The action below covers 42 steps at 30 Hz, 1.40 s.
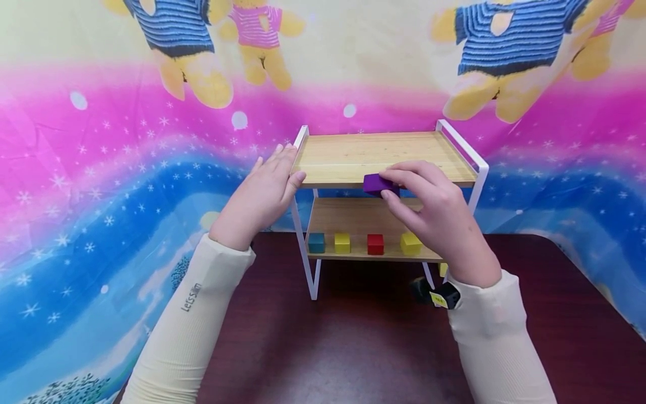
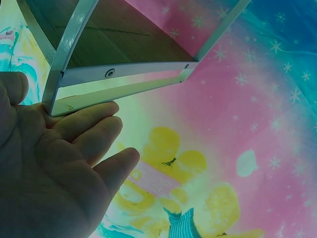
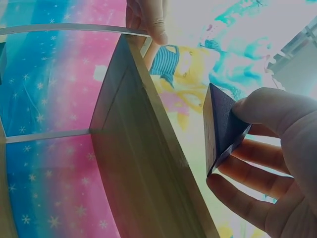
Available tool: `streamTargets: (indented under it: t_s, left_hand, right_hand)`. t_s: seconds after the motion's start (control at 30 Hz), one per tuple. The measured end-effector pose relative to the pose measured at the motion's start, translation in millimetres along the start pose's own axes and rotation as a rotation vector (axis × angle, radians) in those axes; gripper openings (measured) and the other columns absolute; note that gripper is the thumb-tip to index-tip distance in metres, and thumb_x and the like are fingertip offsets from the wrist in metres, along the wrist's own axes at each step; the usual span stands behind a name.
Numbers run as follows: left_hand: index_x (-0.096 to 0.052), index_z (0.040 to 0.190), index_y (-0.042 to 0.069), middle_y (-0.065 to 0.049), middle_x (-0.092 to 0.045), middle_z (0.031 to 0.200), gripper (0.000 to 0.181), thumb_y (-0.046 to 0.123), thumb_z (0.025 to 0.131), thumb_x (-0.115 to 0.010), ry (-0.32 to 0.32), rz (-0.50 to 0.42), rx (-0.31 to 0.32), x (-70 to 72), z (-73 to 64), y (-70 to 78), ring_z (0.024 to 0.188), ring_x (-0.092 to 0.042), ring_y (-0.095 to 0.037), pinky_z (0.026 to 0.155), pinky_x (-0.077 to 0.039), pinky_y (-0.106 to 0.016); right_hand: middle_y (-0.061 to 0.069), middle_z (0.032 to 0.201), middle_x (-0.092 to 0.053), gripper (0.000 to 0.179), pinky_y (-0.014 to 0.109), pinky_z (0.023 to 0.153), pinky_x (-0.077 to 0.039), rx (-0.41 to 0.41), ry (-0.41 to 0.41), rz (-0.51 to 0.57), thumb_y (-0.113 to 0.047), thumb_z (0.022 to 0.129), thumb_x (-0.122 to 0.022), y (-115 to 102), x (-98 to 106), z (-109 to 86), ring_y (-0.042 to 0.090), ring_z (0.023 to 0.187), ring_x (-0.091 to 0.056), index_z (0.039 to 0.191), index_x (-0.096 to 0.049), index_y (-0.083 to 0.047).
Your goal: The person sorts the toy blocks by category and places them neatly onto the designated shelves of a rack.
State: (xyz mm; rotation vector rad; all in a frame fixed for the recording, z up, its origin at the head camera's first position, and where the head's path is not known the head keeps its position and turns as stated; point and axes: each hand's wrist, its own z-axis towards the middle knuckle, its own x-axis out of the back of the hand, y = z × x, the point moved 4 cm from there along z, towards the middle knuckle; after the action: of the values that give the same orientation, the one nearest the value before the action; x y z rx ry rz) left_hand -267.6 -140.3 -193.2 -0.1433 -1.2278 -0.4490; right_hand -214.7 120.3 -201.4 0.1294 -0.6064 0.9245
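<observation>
A purple block (image 1: 372,184) is pinched between the thumb and fingers of my right hand (image 1: 436,210), in front of the upper board's front edge. In the right wrist view the block (image 3: 228,119) looks dark, with one paler face. The small two-tier shelf (image 1: 373,151) has wooden boards and a white frame. My left hand (image 1: 264,193) lies with straight fingers against the shelf's left side rail, and the left wrist view shows its fingers touching the white rail (image 2: 119,90). Along the lower board stand a blue cube (image 1: 316,243), a yellow cube (image 1: 342,243), a red cube (image 1: 375,244) and another yellow cube (image 1: 411,244).
The shelf stands on a dark reddish table (image 1: 323,348). Part of a yellow piece (image 1: 443,269) shows by the right front leg, mostly hidden by the right wrist. A printed cloth (image 1: 202,134) with bears and snowflakes hangs behind and beside the table.
</observation>
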Motion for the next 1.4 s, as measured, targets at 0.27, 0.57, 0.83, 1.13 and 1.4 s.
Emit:
streamTargets:
  t_s: [0.27,0.57,0.83,1.13,1.4]
  left_hand:
    - [-0.017,0.163,0.007,-0.010,-0.019,0.168,0.067,0.043,0.109,-0.036,0.000,-0.001,-0.003,0.2,-1.1,0.0,0.156,-0.009,-0.024,0.126,-0.006,-0.049]
    - [-0.018,0.163,0.008,-0.009,-0.018,0.168,0.067,0.044,0.109,-0.035,0.007,-0.007,-0.008,-0.6,0.1,-1.2,0.156,-0.009,-0.023,0.126,-0.006,-0.048]
    - [-0.018,0.163,0.009,-0.008,-0.017,0.169,0.067,0.045,0.109,-0.035,0.005,-0.005,-0.004,-0.9,-0.3,-1.6,0.156,-0.009,-0.023,0.126,-0.006,-0.049]
    - [-0.018,0.163,0.008,-0.008,-0.017,0.169,0.067,0.044,0.109,-0.036,0.000,-0.007,0.001,0.3,-0.9,0.0,0.156,-0.009,-0.023,0.126,-0.005,-0.048]
    - [-0.018,0.163,0.008,-0.009,-0.018,0.169,0.067,0.043,0.109,-0.037,-0.006,-0.012,0.001,0.3,-1.1,0.1,0.156,-0.009,-0.024,0.126,-0.006,-0.048]
  right_hand:
    - [0.014,0.124,-0.066,0.040,0.048,0.092,-0.057,0.012,-0.014,0.013,-0.006,0.087,-0.080,-1.3,-2.8,8.9,0.026,0.118,-0.059,0.126,-0.071,-0.004]
    - [0.016,0.124,-0.065,0.038,0.047,0.094,-0.056,0.059,-0.029,0.010,-0.006,0.089,-0.077,-1.8,-9.3,17.1,0.027,0.119,-0.058,0.127,-0.070,-0.002]
    - [0.018,0.126,-0.063,0.039,0.048,0.096,-0.055,0.088,-0.056,0.002,-0.007,0.090,-0.077,-6.0,-17.5,25.3,0.029,0.120,-0.057,0.128,-0.069,-0.001]
    - [0.019,0.125,-0.062,0.038,0.046,0.096,-0.055,0.114,-0.076,0.017,-0.006,0.090,-0.076,-10.0,-26.5,33.8,0.030,0.119,-0.056,0.127,-0.069,0.000]
    - [0.019,0.123,-0.063,0.036,0.047,0.097,-0.055,0.123,-0.099,-0.001,-0.006,0.090,-0.077,-11.3,-33.2,42.1,0.031,0.118,-0.058,0.125,-0.070,0.001]
